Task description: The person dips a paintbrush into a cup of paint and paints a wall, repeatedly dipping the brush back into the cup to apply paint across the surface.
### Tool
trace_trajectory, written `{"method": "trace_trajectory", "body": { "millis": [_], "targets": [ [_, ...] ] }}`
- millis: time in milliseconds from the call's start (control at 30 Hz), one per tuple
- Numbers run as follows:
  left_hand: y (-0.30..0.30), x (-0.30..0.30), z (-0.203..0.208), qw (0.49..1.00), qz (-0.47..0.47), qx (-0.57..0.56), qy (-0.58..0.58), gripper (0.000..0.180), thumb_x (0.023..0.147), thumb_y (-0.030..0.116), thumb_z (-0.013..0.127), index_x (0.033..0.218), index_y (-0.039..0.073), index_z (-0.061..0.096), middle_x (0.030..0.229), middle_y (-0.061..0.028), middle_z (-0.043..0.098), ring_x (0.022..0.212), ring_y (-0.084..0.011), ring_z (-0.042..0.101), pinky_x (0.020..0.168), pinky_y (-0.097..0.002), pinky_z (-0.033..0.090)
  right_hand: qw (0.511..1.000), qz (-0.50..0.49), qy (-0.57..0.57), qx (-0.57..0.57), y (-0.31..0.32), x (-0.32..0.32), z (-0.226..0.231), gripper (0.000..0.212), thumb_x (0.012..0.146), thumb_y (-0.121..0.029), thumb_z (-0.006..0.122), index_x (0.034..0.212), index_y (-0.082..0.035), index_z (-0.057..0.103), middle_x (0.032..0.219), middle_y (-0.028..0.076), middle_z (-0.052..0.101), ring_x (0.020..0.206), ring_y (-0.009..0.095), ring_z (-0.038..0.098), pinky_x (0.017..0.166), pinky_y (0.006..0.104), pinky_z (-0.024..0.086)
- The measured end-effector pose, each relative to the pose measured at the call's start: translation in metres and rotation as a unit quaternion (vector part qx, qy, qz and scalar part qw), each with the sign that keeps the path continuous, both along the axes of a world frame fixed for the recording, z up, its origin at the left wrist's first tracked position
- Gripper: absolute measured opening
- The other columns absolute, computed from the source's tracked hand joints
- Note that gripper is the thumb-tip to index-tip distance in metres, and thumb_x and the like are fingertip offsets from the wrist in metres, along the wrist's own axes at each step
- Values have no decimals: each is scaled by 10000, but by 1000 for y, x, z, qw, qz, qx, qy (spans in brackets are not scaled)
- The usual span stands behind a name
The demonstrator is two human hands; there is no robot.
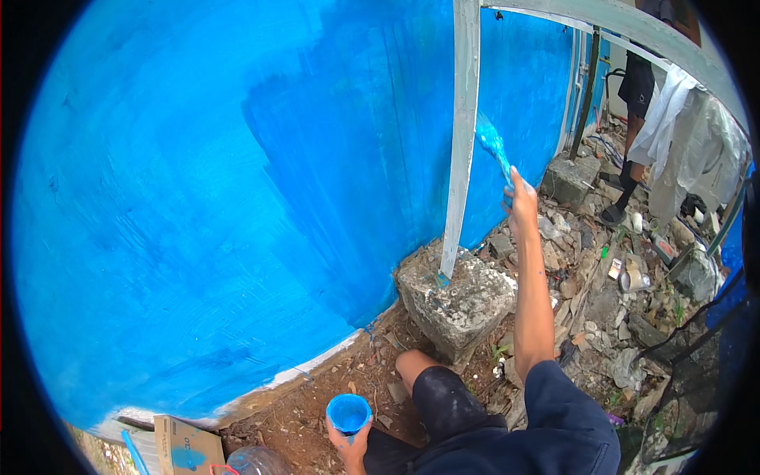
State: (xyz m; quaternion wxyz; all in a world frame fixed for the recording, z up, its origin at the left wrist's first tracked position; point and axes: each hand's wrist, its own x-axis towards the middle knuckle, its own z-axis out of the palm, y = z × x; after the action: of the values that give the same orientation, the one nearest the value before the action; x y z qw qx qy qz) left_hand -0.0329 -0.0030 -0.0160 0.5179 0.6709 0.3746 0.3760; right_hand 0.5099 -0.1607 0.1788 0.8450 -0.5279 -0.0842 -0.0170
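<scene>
Head view: person crouched by a blue-painted wall [198,198], one knee up, rubble on the ground to the rt.
Right hand: right hand [520,198] was closed round the handle of a paintbrush [492,146], arm stretched fwd; bristles loaded w/ blue, up against the wall just rt of the grey metal post [461,134].
Left hand: left hand [351,443] gripped a small blue paint cup [348,413] from below, low near the knee, well apart from the brush.
Done so far: most of the wall was covered in blue; a darker, wetter-looking patch sat in the middle, left of the post, lighter streaky coat around it.
Left, as judged: a bare whitish strip [309,366] ran along the wall's foot by the dirt; the streaky areas probably needed a 2nd coat; the strip behind the post looked like the part in hand. Roughly late-stage, not finished.
Post base: concrete block [457,297] held the post, a few blue drips at its foot.
Nearby: cardboard box [186,447] w/ blue smears at bottom left; clear plastic bottle [257,461] beside it.
Other person: someone in dark clothes [633,119] stood far rt by hanging white cloth [673,119]; their hands couldn't be made out.
</scene>
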Motion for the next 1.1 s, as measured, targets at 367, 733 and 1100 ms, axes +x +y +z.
{"method": "trace_trajectory", "body": {
  "millis": [367, 733, 1100],
  "targets": [
    [-11, -4, -7, 999, -9, -3, -38, 689, 655, 93, 921, 1238, 2, 565, 1135, -131, 655, 1012, -227, 661, 874, -372, 539, 974, -19, 103, -199, 31, -40, -89, 475, 980, -407, 618, 1142, 30, 707, 695, 18, 571, 600, 120, 517, 451, 291, 351],
    [-1, -22, -8, 998, 0, 48, -35, 695, 674, 67, 887, 1275, -11, 547, 1125, -112, 646, 1028, -212, 650, 910, -358, 525, 963, -254, -64, 56, 16, -152, 50, 344, 1004, -389, 604, 950, -51, 638, 655, -53, 419, 516, 42, 372, 447, 244, 277],
    [-13, -24, 7, 999, 10, 14, -43, 710, 663, 66, 897, 1275, -13, 545, 1137, -119, 648, 1025, -214, 654, 910, -357, 525, 978, -60, -169, 103, 127, -159, 171, 372, 998, -369, 622, 1052, -4, 670, 674, -44, 446, 567, 41, 393, 465, 231, 279]
  ]
}}
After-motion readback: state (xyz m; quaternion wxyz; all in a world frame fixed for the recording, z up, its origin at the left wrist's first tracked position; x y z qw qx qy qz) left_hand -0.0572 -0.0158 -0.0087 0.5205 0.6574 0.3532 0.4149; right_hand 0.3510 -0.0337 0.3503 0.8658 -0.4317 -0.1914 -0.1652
